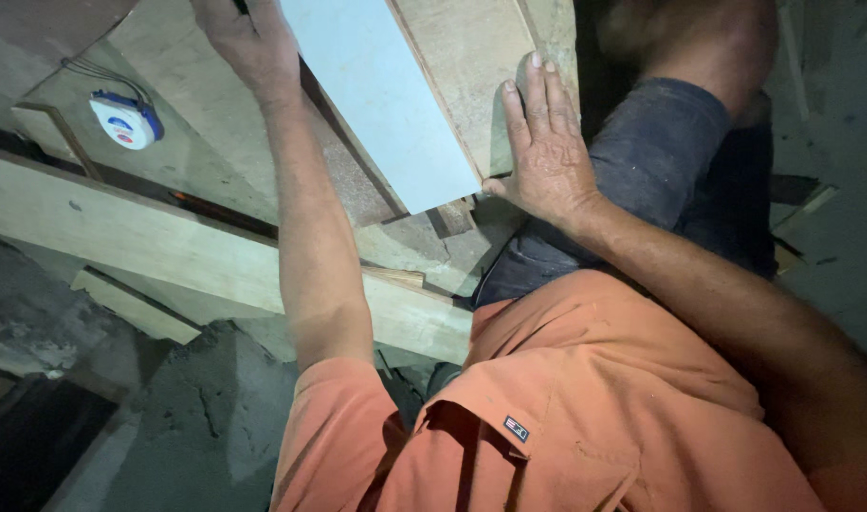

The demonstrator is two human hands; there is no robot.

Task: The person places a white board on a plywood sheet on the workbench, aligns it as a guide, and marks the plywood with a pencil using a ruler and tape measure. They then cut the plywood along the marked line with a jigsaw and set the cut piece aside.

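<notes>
Currently pressing right hand (547, 152) flat, fingers spread, beside pale board (376, 95) running lengthwise away, left hand (248, 43) resting at its far edge, grip unclear.

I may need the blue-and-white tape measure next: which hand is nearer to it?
Left. The left hand rests on the boards just right of the tape measure; the right hand lies farther right, beyond the pale board.
</notes>
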